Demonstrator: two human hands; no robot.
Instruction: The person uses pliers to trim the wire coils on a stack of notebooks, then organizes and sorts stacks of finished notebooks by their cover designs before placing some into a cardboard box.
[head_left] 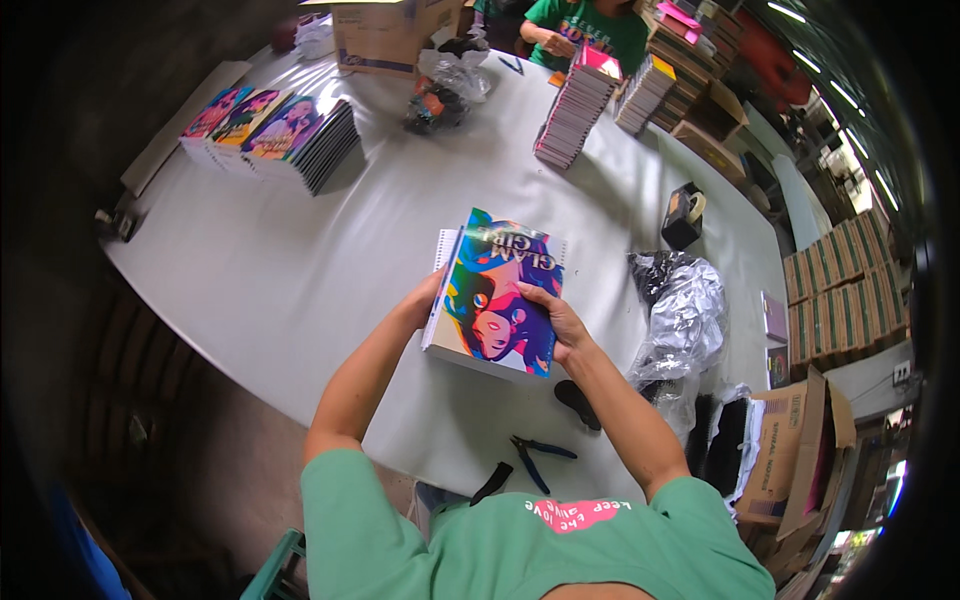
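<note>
A thick stack of spiral notebooks (495, 325) is between my two hands over the near middle of the table. Its top cover shows a face in blue, pink and orange, upside down to me. My left hand (432, 295) grips the stack's left edge, its fingers mostly hidden. On the other side, my right hand (562, 325) clasps the right edge with the thumb lying on the cover. Blue-handled pliers (545, 455) lie on the table below the stack. A dark oblong object (577, 405) rests beneath my right forearm, and a black strip (490, 483) is near the table edge.
Notebook rows (275, 135) sit far left. Taller notebook stacks (580, 108) stand far right, before a person in green (600, 30). A tape dispenser (683, 217) and crumpled clear plastic (685, 315) lie right. Cartons (775, 450) flank the table; another carton (385, 38) stands at the back.
</note>
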